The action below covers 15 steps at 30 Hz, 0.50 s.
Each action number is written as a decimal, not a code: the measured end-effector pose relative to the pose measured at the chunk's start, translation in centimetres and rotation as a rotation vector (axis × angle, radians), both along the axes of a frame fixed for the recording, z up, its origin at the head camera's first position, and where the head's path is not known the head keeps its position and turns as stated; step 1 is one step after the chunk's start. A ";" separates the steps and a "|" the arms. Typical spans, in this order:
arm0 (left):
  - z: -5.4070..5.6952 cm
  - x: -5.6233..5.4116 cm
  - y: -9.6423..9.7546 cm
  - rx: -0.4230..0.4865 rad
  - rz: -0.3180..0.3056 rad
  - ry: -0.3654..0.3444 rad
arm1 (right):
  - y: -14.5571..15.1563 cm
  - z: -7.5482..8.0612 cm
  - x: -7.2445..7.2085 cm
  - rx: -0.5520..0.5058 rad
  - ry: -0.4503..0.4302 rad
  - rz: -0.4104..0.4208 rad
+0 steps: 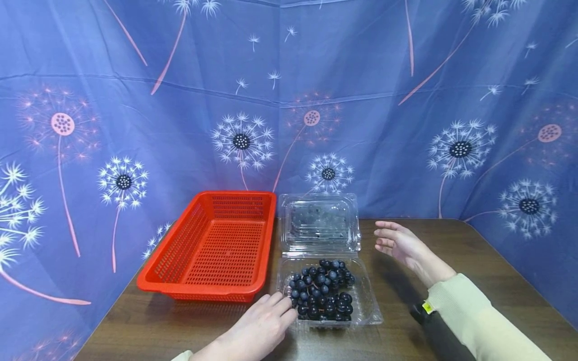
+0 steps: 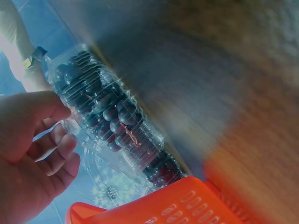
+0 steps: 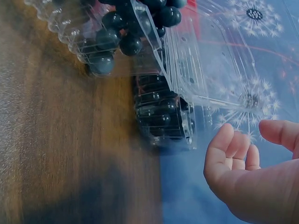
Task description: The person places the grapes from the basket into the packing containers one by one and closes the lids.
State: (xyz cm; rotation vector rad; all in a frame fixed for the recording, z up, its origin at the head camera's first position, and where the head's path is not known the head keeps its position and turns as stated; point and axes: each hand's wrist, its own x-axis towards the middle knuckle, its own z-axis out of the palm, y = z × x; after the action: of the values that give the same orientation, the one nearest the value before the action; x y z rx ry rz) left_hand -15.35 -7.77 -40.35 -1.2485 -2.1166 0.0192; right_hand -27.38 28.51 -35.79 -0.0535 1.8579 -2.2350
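Observation:
A hinged clear plastic container (image 1: 368,306) lies open on the table, holding a bunch of dark grapes (image 1: 322,291). Its see-through lid (image 1: 320,250) is tipped back away from me. My left hand (image 1: 266,321) is at the container's near left side; in the left wrist view its thumb (image 2: 53,105) and curled fingers pinch the rim. Off to the right of the lid, my right hand (image 1: 402,245) hovers with relaxed fingers, touching nothing. In the right wrist view, its thumb and fingers are apart with only air between them.
A red perforated plastic basket (image 1: 259,240) stands left of the container, with nothing in it. Behind the lid is a second clear container (image 3: 163,116) of dark grapes. A blue dandelion-print cloth (image 1: 384,125) hangs around the back of the wooden table (image 1: 420,230).

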 end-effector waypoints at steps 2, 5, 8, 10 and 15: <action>0.1 0.0 0.0 0.007 -0.004 -0.008 | 0.0 -0.1 -0.3 -0.016 -0.001 -0.009; 0.1 0.0 0.0 0.010 -0.006 -0.018 | 0.1 -0.4 -0.9 -0.032 0.006 -0.023; 0.1 0.0 -0.1 0.017 -0.001 -0.029 | 0.0 -0.6 -1.5 -0.032 0.016 -0.030; 0.1 0.0 0.0 0.018 0.002 -0.028 | -0.1 -0.8 -1.8 -0.033 0.018 -0.028; 0.0 0.0 -0.1 0.026 -0.001 -0.048 | -0.2 -1.1 -2.4 -0.043 0.018 -0.024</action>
State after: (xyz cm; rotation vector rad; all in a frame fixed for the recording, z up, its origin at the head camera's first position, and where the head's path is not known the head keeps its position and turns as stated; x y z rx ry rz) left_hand -15.40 -7.83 -40.33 -1.2467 -2.1505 -0.0397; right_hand -29.83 28.28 -36.85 -0.0587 1.8289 -2.2978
